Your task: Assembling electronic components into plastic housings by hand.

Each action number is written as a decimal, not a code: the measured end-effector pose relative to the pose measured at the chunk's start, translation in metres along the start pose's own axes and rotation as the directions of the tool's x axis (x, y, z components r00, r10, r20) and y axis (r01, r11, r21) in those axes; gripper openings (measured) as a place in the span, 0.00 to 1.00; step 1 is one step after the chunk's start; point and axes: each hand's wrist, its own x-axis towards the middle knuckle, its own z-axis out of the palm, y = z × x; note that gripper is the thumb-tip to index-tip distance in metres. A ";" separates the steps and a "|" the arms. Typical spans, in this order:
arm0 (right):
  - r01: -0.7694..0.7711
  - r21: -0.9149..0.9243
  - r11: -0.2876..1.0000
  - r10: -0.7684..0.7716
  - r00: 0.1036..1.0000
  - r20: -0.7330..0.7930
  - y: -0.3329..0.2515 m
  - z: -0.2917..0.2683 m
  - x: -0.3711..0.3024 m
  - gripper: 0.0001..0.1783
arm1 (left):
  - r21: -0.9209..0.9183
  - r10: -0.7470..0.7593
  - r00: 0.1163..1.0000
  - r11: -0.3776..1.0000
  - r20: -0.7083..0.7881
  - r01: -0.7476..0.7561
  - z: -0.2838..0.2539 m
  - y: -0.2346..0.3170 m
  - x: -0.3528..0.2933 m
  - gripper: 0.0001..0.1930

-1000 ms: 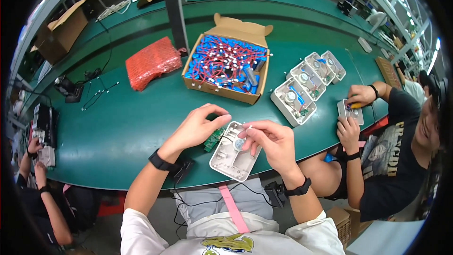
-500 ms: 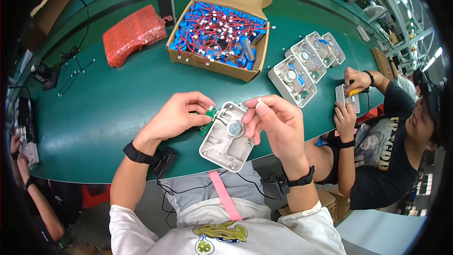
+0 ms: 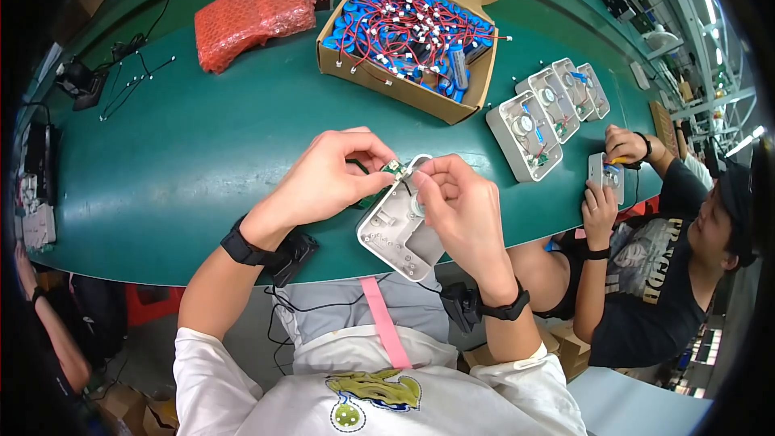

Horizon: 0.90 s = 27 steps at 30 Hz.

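Observation:
My left hand [image 3: 323, 178] pinches a small green circuit board [image 3: 393, 168] over the upper left rim of a pale grey plastic housing [image 3: 391, 246]. My right hand [image 3: 464, 214] has its thumb and fingers closed right against the board's edge, holding the end of a dark wire; the small white connector there is mostly hidden by the fingertips. Inside the housing a round speaker [image 3: 416, 207] is partly covered by my right hand. The housing lies tilted near the table's front edge, open side up, with molded posts and a recess showing.
Beyond my hands, a cardboard box [image 3: 391, 97] holds many blue batteries with red-black leads. Red bubble wrap [image 3: 254, 20] lies left of it. Several part-filled housings [image 3: 525, 136] stand at right. Beside them a co-worker [image 3: 646, 274] works on another housing [image 3: 605, 176] with a yellow-handled tool.
My right hand has brought the white connector from above the housing leftward to the circuit board, so both hands now meet there. The whole view has shifted, with the table's things appearing higher and farther right.

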 end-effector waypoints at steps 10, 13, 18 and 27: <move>0.092 -0.186 0.978 -0.101 0.994 -0.038 -0.001 0.005 0.002 0.07 | 0.040 0.002 0.999 0.999 -0.042 0.000 0.007 0.008 -0.003 0.08; 0.086 -0.189 0.978 -0.095 0.995 -0.041 0.000 0.006 0.002 0.06 | 0.129 0.062 0.998 0.990 -0.030 -0.058 0.007 0.009 -0.004 0.10; 0.116 -0.215 0.970 -0.133 0.989 -0.069 0.002 0.010 0.001 0.06 | 0.211 0.151 0.988 0.967 -0.035 -0.140 0.008 0.010 -0.006 0.12; 0.202 -0.297 0.933 -0.245 0.962 -0.118 0.003 0.019 -0.003 0.05 | 0.292 0.223 0.970 0.938 -0.099 -0.186 0.011 0.012 -0.010 0.09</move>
